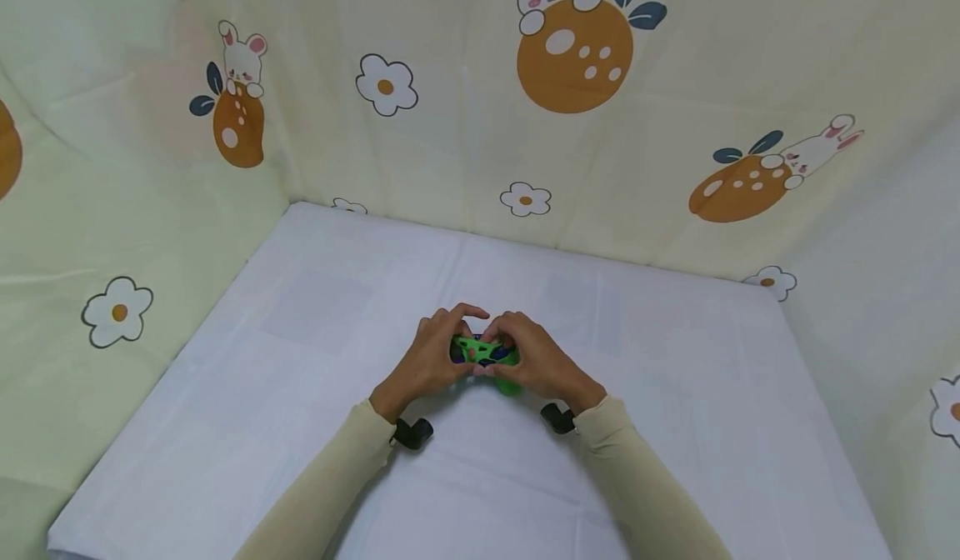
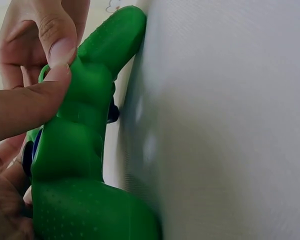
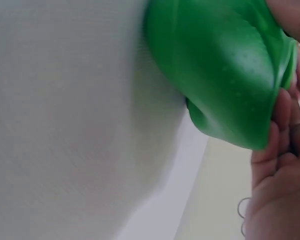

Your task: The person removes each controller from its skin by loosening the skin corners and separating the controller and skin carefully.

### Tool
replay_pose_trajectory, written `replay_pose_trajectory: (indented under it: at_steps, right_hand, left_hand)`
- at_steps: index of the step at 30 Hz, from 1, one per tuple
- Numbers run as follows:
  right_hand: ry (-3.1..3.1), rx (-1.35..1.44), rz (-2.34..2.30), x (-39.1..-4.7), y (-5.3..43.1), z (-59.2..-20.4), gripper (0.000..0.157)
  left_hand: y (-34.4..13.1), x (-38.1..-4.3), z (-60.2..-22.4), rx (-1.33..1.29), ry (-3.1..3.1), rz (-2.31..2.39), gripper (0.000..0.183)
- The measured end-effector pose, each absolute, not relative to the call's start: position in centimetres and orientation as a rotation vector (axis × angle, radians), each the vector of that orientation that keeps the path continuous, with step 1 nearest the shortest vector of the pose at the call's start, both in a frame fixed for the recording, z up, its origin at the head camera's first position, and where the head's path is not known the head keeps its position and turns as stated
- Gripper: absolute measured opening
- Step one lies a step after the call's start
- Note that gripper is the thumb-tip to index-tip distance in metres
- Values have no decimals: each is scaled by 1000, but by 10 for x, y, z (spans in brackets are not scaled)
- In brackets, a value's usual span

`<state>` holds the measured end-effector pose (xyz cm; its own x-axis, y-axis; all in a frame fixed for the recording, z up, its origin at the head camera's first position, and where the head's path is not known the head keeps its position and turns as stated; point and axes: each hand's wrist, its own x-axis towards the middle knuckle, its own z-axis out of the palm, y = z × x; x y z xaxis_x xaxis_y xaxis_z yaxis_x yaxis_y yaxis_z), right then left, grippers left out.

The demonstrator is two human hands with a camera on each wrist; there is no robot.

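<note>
A game controller in a green silicone cover (image 1: 477, 347) is held between both hands, low over the white tabletop. Dark blue parts of the controller show through the cover's openings. My left hand (image 1: 429, 353) grips its left side, fingers curled behind and thumb on the near edge. From the other side my right hand (image 1: 542, 363) grips it, index finger bent over the top. In the left wrist view the two thumbs meet at the edge of the green cover (image 2: 82, 145), whose grips point toward the table. Fingers line the loose rim of the cover (image 3: 230, 75) in the right wrist view.
A white cloth covers the table (image 1: 660, 360). Behind and beside it hangs a pale curtain (image 1: 450, 152) printed with flowers, rabbits and orange fruit. Black wrist cameras (image 1: 414, 433) are strapped below both hands.
</note>
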<state>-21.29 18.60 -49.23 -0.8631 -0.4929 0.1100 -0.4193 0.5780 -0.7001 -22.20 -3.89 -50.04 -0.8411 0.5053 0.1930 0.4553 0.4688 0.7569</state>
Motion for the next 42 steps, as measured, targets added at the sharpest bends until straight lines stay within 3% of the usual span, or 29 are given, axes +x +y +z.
replay_pose_trajectory:
  at_steps: [13, 21, 34, 42]
  right_hand:
    - [2888, -898, -1255, -203, 178, -502, 29]
    - [2884, -830, -1331, -199, 177, -501, 28]
    - [2904, -754, -1322, -201, 181, -500, 24]
    - [3005, -794, -1294, -199, 181, -499, 21]
  left_hand:
    - [-45, -222, -499, 861, 2575, 1404, 71]
    - [-44, -225, -502, 830, 2516, 1542, 51]
    - [-42, -229, -504, 844, 2540, 1587, 49]
    - [-33, -225, -497, 686, 2652, 1439, 48]
